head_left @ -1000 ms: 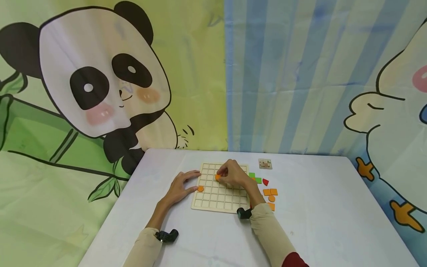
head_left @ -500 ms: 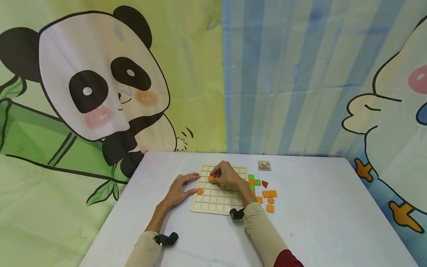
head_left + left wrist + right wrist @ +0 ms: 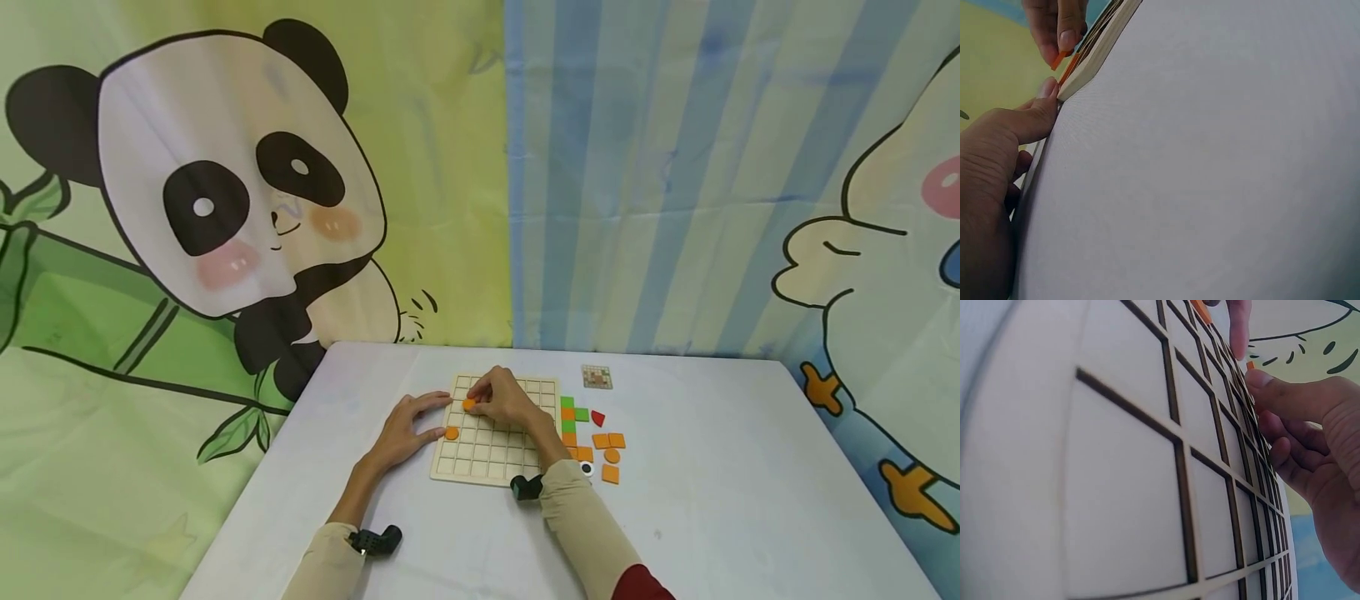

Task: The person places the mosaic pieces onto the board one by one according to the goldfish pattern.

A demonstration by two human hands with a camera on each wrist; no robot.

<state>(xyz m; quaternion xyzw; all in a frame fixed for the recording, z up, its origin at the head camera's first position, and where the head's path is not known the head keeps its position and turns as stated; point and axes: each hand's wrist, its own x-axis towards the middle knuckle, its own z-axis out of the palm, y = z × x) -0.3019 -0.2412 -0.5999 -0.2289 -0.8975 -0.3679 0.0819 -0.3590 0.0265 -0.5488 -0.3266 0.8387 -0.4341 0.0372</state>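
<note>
- Head view: right hand [image 3: 506, 402] has slid leftward over the board [image 3: 480, 460] in the last second, carrying an orange piece [image 3: 468, 405].
- Right thumb and fingertips are clamped on that piece, now over the board's upper-left part, near the orange disc [image 3: 452, 433] and a little beyond it.
- Left wrist view shows the piece tilted, edge-on; contact with the board cannot be told.
- Left hand [image 3: 401, 429] has stayed at the board's left edge, thumb and forefinger apart, thumb beside the disc; seems to steady the board.
- Reading: fine positioning, the piece not yet released.
- Right sleeve [image 3: 585, 517] moved left too, baring a black-and-white piece [image 3: 587, 469].
- Right of board, on the tabletop [image 3: 712, 500]: green tiles [image 3: 567, 427], orange tiles [image 3: 611, 474], red piece [image 3: 597, 418]; card [image 3: 597, 377] farther back.
</note>
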